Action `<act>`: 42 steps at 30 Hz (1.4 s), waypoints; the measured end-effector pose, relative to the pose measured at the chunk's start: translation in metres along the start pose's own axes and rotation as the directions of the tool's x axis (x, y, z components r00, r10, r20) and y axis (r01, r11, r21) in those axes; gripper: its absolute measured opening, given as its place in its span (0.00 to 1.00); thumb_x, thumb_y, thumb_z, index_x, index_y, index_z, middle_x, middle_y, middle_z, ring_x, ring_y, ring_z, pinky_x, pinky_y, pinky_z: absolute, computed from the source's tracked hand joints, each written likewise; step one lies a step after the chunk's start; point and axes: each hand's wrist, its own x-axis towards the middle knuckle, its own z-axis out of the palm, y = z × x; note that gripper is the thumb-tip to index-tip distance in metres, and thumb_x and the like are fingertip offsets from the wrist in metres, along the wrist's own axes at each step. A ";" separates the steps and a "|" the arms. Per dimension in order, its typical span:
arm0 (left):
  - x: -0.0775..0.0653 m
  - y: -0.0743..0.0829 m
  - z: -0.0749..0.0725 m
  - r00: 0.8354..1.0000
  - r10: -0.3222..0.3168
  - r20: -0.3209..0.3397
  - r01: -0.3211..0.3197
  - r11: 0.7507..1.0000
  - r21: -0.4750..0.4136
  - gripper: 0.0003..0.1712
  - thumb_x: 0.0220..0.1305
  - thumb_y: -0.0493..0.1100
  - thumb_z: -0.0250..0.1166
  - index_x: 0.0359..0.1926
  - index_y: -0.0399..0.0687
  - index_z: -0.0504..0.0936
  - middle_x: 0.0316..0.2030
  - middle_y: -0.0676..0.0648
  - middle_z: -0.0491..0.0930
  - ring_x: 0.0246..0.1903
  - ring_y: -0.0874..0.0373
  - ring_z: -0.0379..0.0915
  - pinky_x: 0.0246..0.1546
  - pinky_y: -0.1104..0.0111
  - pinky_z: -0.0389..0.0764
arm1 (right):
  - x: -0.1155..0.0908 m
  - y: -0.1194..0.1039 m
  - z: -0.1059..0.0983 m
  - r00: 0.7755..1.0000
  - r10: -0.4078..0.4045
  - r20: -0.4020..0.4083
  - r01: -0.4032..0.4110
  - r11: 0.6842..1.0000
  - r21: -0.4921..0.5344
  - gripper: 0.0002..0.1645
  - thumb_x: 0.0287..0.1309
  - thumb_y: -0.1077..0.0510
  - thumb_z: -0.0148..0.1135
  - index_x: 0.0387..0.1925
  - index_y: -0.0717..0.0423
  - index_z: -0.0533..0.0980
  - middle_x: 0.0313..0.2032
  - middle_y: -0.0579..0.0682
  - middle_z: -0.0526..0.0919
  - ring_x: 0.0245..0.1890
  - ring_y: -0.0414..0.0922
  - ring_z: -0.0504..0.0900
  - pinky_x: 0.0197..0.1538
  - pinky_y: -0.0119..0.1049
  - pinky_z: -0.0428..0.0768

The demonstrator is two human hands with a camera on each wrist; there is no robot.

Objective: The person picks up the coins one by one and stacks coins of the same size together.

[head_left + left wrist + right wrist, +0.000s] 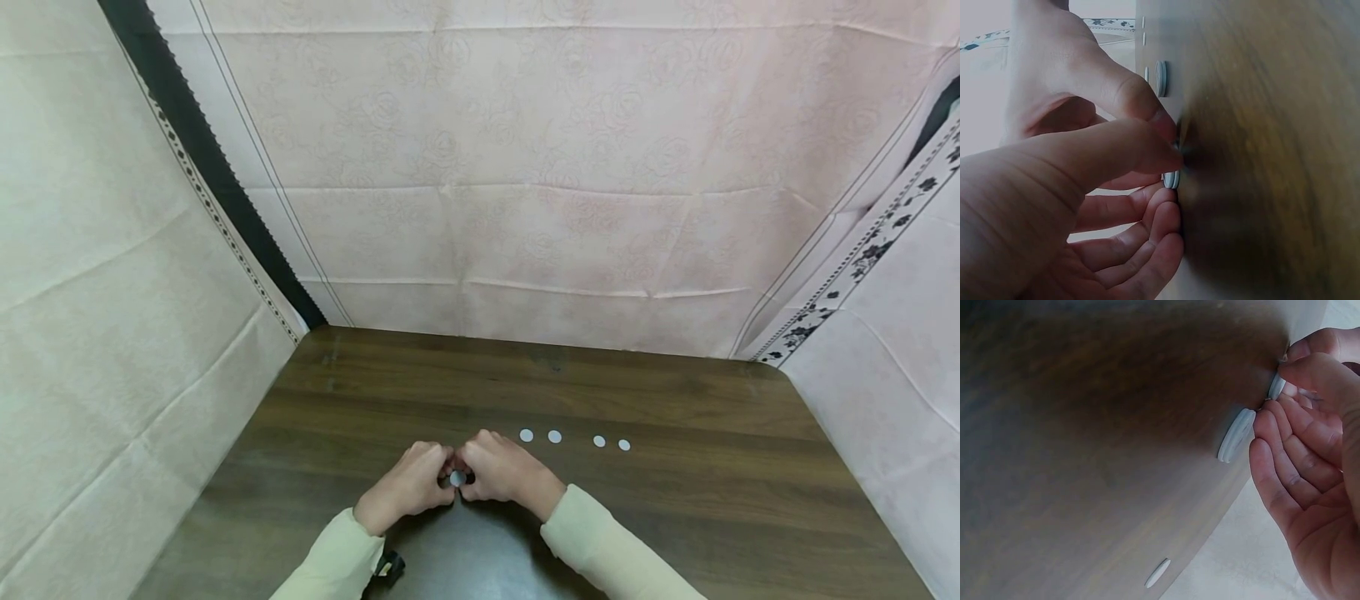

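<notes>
A small pale round disc (457, 478) lies at the middle of the near table, ringed by both hands. My left hand (416, 481) curls round its left side, my right hand (501, 469) round its right. Both thumbs come together at its near side, and the other fingertips meet beyond it. From the left wrist, the disc's edge (1171, 179) looks like two stacked layers, partly hidden by the left thumb. In the right wrist view the disc (1277, 385) shows between thumb and fingers, low against the wood.
Several similar white discs (555, 437) lie in a loose row to the right of the hands. One nearby piece (1236, 436) looks doubled, while a farther disc (1158, 573) is thinner. Pale patterned cloth (525, 167) hangs behind the brown wooden table (712, 500) and along both sides.
</notes>
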 end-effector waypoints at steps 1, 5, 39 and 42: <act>0.000 0.000 0.000 1.000 0.000 -0.001 0.000 1.000 -0.004 0.12 0.53 0.32 0.73 0.26 0.46 0.76 0.21 0.57 0.65 0.21 0.67 0.56 0.24 0.74 0.59 | 0.000 0.000 0.000 1.000 0.000 0.002 0.000 1.000 0.002 0.15 0.54 0.58 0.76 0.20 0.44 0.77 0.17 0.32 0.69 0.18 0.29 0.61 0.24 0.21 0.63; -0.001 0.001 -0.002 1.000 0.009 -0.016 -0.009 1.000 -0.005 0.12 0.54 0.32 0.73 0.26 0.45 0.76 0.21 0.57 0.66 0.21 0.68 0.56 0.24 0.74 0.60 | 0.000 0.000 -0.002 1.000 -0.002 0.005 0.002 1.000 0.018 0.15 0.55 0.58 0.76 0.20 0.44 0.77 0.17 0.33 0.70 0.18 0.29 0.62 0.24 0.21 0.63; -0.002 0.002 -0.002 1.000 -0.004 -0.002 0.004 1.000 -0.010 0.09 0.51 0.31 0.74 0.30 0.43 0.81 0.26 0.52 0.78 0.26 0.67 0.66 0.30 0.73 0.72 | -0.027 0.036 -0.050 0.994 0.082 0.074 -0.087 0.994 0.068 0.15 0.61 0.58 0.76 0.47 0.60 0.86 0.42 0.51 0.90 0.42 0.41 0.87 0.46 0.35 0.87; -0.002 0.002 -0.002 1.000 -0.003 -0.005 0.003 1.000 -0.012 0.09 0.51 0.31 0.74 0.30 0.42 0.81 0.26 0.51 0.78 0.27 0.67 0.66 0.30 0.73 0.72 | -0.034 0.043 -0.055 0.992 0.108 0.067 -0.112 0.992 0.060 0.16 0.61 0.57 0.75 0.49 0.60 0.86 0.44 0.51 0.90 0.44 0.43 0.88 0.48 0.37 0.87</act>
